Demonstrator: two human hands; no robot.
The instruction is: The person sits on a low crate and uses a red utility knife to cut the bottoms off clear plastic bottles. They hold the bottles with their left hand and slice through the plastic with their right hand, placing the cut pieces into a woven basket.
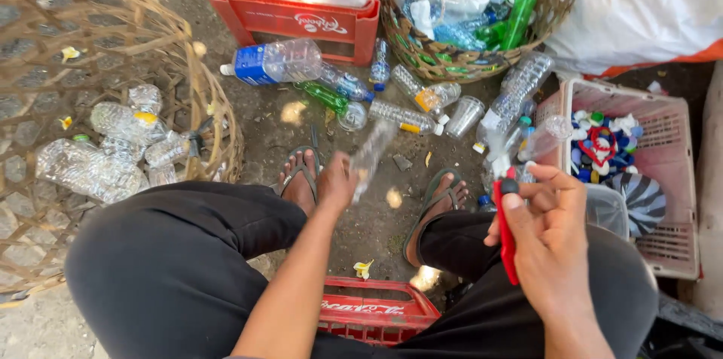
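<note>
Between the knees, the left hand (337, 182) is closed around a clear plastic bottle (370, 154), which looks blurred and points up and away over the ground between the two feet in sandals. The right hand (550, 223) is closed on a red-handled cutter (506, 235), thumb on top, held over the right thigh. By my judgement, the step in hand is the handling of one single bottle, with the tool kept ready. Just beside the right hand stands a pink basket (670, 178) with coloured caps (599, 144). On the left side a big woven basket (203, 88) holds crushed clear bottles (105, 148). More bottles lie on the ground ahead, near a red crate (301, 24) and a round basket (452, 62) full of mixed bottles.
</note>
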